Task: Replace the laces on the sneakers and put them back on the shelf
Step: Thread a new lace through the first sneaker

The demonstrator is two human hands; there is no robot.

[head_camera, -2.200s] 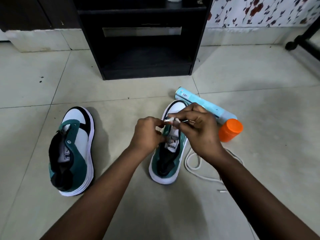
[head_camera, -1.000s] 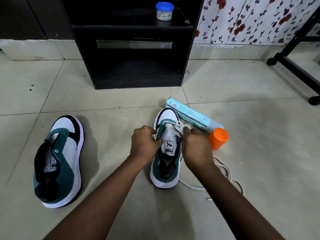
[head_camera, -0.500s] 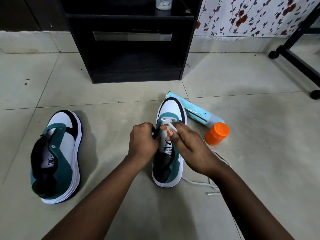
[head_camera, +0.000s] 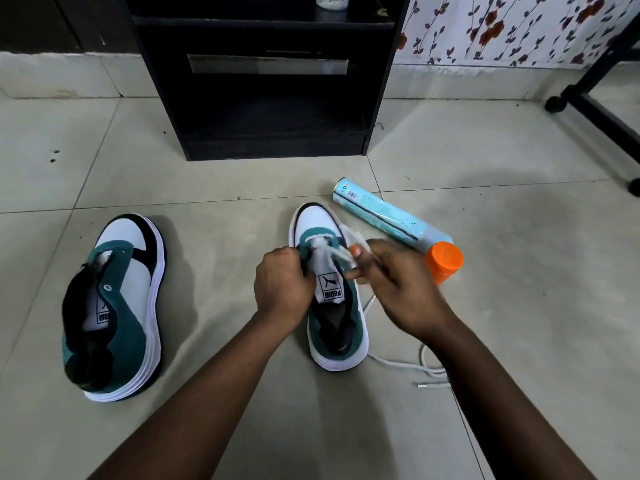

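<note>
Nearest the person, a loose run of white lace [head_camera: 401,364] trails on the tiled floor [head_camera: 519,306] just right of the sneaker's heel, its plastic tip lying free. The right sneaker [head_camera: 334,299], teal suede with a white rubber sole, stands with its long axis running from heel, near, to toe, far. The left hand [head_camera: 282,284] is clenched on the left eyelet flap, steadying it. The right hand [head_camera: 398,285] pinches the lace just right of the tongue, fingers curled round it; its exact grip is blurred. The lace leads up and left from these fingers to the lowest eyelets near the toe, so the right hand is judged the working one. Well to the left lies the second sneaker [head_camera: 114,306], unlaced. Beyond the right hand, a pale blue spray can [head_camera: 381,216] with an orange cap [head_camera: 444,263] lies on its side. Farthest, the black shelf [head_camera: 266,109] stands against the wall.
</note>
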